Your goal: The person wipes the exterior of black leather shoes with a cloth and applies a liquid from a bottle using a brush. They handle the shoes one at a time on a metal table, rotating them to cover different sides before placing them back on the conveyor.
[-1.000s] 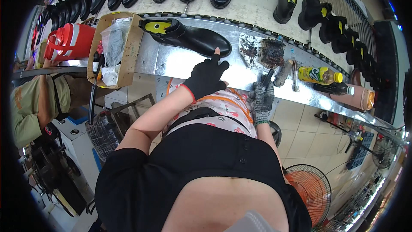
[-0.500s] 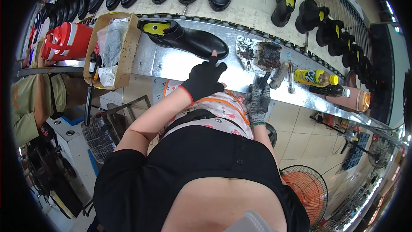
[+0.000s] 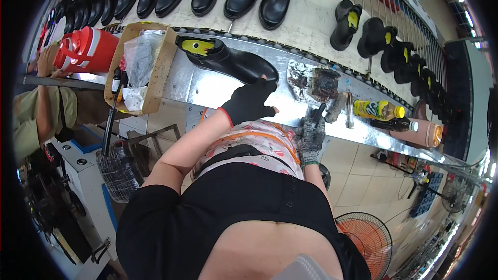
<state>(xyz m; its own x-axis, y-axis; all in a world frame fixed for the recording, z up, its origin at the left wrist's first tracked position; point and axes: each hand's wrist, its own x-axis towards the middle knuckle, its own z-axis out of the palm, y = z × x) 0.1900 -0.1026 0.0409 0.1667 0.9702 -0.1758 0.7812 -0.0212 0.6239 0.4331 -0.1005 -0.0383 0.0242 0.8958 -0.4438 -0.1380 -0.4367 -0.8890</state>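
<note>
Head view | left hand (image 3: 249, 102) in black glove rests on boot (image 3: 228, 59) toe, fingers spread, boot lying on bench (image 3: 207, 91) | right hand (image 3: 310, 135) fingers closed on brush (image 3: 317, 113) beside glue pad (image 3: 314, 80) | risk: boot could slide under loose hold; glue may smear

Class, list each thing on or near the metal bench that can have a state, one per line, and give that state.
Black boot: lying on its side.
Left hand: gloved, touching the boot.
Right hand: gloved, gripping a dark tool.
Yellow bottle: lying down, capped.
Cardboard box: open.
Orange fan: cannot tell if running.
</note>
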